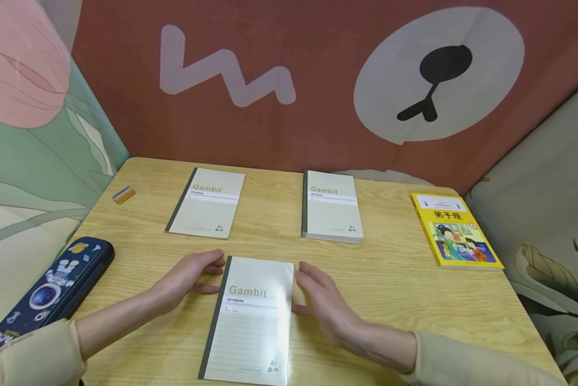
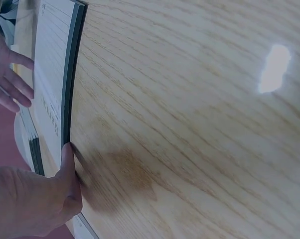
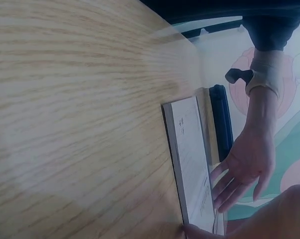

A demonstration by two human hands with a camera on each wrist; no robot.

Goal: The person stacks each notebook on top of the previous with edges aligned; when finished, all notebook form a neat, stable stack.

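Note:
A white Gambit notebook [image 1: 255, 321] with a dark spine lies near the front of the table. Its side looks thick in the right wrist view, and I cannot tell whether it is one notebook or a stack. On its spine side is my left hand [image 1: 190, 279], fingers loosely extended; the left wrist view shows its thumb [image 2: 67, 162] at the spine. My right hand [image 1: 330, 305] stands at the opposite edge with relaxed fingers, its thumb [image 3: 197, 232] by that edge in the right wrist view. Neither hand curls round the notebook.
Farther back lie another Gambit notebook [image 1: 209, 209] and a stack of Gambit notebooks [image 1: 334, 212]. A yellow picture-covered book [image 1: 455, 230] is at the right. Along the left edge are a dark blue space-themed pencil case [image 1: 52, 292] and a small eraser [image 1: 124, 194].

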